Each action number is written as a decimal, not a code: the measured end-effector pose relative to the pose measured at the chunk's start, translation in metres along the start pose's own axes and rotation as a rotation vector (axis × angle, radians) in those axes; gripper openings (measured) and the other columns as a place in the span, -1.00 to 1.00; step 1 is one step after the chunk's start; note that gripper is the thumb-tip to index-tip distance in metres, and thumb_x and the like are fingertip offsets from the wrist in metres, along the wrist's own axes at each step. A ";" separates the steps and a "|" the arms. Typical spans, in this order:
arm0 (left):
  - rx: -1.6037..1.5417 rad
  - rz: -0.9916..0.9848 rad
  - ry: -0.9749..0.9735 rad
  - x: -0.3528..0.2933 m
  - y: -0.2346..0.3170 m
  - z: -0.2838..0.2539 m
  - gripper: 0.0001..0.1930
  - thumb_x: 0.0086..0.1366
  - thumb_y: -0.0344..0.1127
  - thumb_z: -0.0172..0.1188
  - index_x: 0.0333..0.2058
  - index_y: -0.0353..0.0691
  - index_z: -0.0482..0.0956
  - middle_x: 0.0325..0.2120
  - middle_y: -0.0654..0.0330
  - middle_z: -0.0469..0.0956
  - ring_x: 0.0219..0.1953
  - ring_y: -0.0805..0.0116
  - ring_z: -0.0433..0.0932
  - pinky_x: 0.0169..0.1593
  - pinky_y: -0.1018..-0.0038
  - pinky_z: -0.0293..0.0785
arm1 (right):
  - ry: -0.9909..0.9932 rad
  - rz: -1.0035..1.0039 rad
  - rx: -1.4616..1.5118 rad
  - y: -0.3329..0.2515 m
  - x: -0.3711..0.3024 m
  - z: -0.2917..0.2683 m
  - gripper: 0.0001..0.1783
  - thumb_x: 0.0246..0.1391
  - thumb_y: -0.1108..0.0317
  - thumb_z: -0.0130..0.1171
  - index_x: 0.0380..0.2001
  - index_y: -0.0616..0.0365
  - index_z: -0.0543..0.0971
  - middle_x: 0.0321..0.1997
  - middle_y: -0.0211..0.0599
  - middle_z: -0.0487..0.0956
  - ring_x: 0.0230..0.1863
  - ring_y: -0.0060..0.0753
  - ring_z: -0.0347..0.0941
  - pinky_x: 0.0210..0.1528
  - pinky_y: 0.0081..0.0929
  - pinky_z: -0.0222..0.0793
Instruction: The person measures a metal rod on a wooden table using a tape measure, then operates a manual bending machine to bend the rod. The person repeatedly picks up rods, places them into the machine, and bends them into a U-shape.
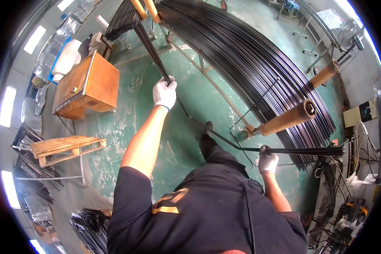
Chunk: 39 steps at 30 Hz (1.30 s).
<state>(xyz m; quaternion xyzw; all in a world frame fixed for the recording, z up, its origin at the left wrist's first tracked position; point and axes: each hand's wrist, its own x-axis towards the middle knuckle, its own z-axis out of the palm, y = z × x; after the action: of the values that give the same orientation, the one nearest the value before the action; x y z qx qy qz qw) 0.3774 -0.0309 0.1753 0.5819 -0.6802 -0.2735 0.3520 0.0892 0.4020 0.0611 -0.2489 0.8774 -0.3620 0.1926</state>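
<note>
Long thin black metal rods, bent at a couple of places, cross in front of my body from upper left to right. They lie so close together that I cannot tell how many there are. My left hand, in a white knit glove, is closed round them on their upper left stretch. Farther right, my right hand, also gloved, grips them just past a bend. Their far left end reaches a pile of black rods; the right end points toward the machinery.
A large stack of long black rods rests on a rack with rust-brown posts. On the left are a wooden cabinet and a wooden pallet. Machinery stands at lower right, a fan at upper right.
</note>
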 end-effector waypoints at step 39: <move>0.049 0.043 -0.648 0.534 -0.188 0.324 -0.75 0.44 -0.34 0.37 0.02 -0.28 0.71 -0.07 0.01 0.79 0.01 0.14 0.76 0.16 0.32 0.60 | 0.323 0.735 -0.165 -0.181 0.336 0.394 -0.57 0.30 -0.02 0.20 -0.04 0.03 0.81 -0.06 0.05 0.78 0.09 0.18 0.69 0.18 -0.10 0.59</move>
<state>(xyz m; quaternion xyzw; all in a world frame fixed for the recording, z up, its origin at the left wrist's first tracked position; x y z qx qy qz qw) 0.1914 -0.6009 -0.0815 0.4584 -0.7754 -0.4204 0.1090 0.0773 -0.1150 -0.1212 0.1264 0.9531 -0.2317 0.1483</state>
